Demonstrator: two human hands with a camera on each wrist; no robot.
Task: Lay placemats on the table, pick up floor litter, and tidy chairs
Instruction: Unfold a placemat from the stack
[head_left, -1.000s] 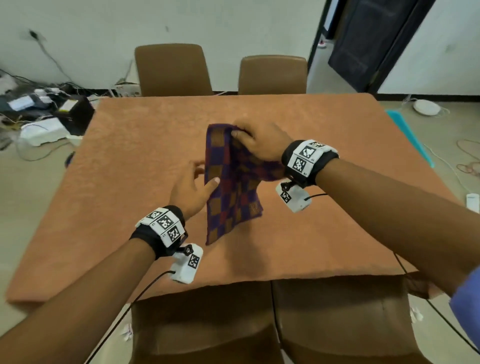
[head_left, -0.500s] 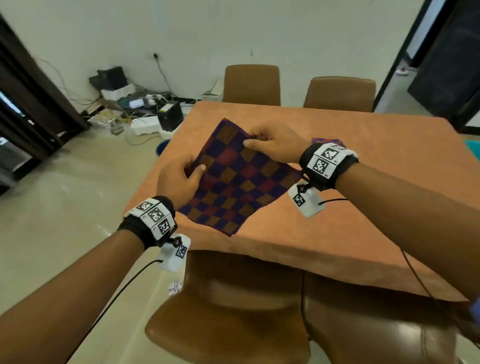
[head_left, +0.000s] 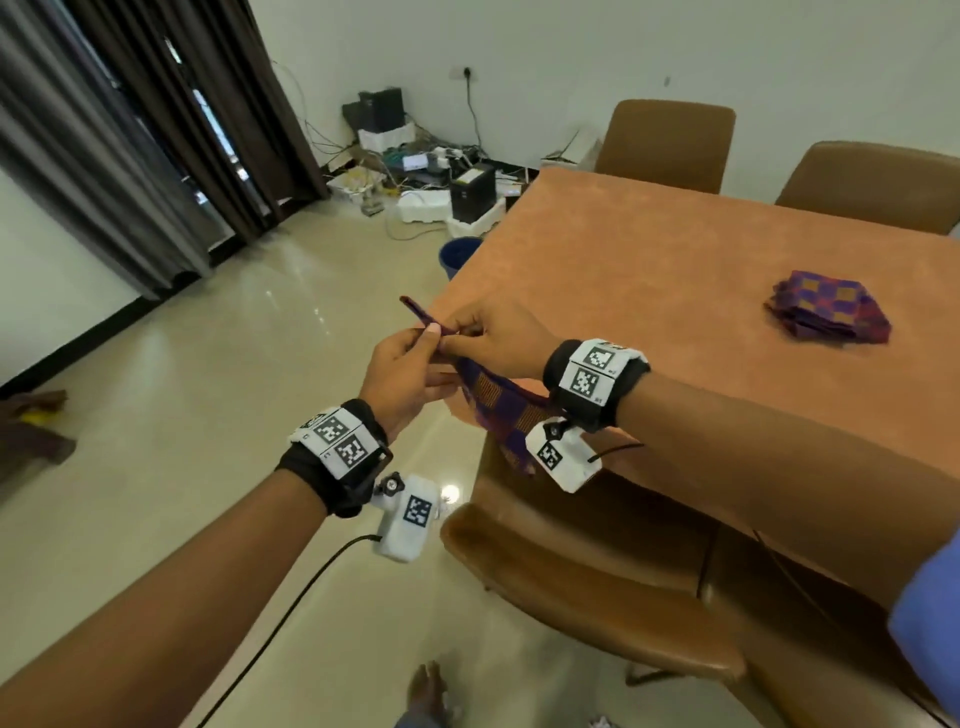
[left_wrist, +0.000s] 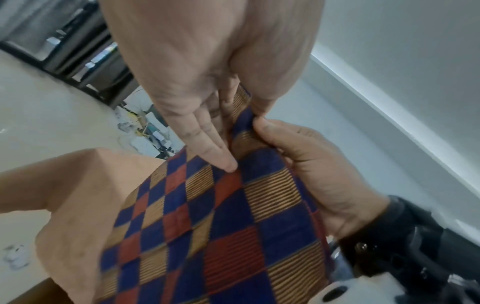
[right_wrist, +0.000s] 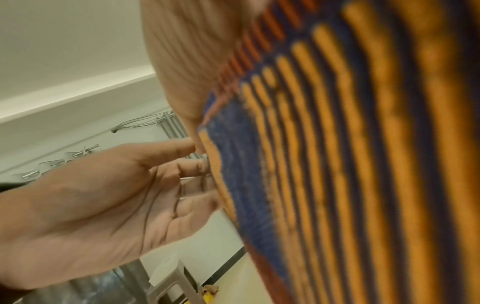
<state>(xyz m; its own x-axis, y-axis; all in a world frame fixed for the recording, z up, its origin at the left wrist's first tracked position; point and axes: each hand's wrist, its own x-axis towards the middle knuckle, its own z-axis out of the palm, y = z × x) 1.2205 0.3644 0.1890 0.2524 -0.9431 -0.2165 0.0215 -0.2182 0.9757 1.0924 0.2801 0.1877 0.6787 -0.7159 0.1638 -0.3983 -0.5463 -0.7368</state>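
Observation:
A checked placemat in blue, red and gold hangs off the near left corner of the orange table. My left hand pinches its upper edge, thumb on top and fingers underneath. My right hand pinches the same edge right beside it, so the two hands touch. In the left wrist view the placemat drapes down below both hands. The cloth fills most of the right wrist view, blurred. A folded stack of the same placemats lies on the table to the right.
A brown chair stands tucked in below my hands, and two more stand at the far side. A blue bin and cable clutter sit by the wall. Crumpled white paper lies on the floor.
The view has swung left. The placemat, held spread over the table corner before, now hangs bunched from one edge, and my hands have come together on it.

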